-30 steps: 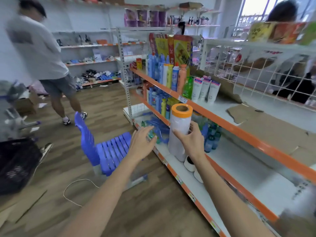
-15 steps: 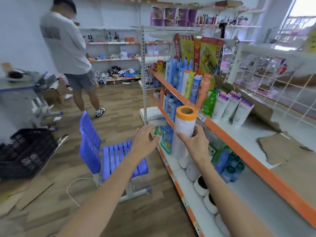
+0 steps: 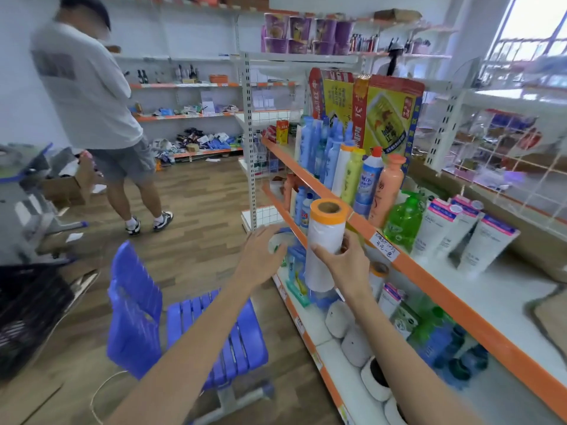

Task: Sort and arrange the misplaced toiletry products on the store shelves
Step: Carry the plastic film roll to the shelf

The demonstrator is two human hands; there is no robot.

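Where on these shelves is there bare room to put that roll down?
The roll is in the right hand. The upper shelf is bare right of the white tubes, up to the cardboard sheet. Left of the tubes, the green pump bottle and tall bottles crowd it. The lower shelf looks packed.

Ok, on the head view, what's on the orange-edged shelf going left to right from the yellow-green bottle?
yellow-green bottle → blue-label bottle with red cap → peach bottle → green pump bottle → white tubes with pink tops
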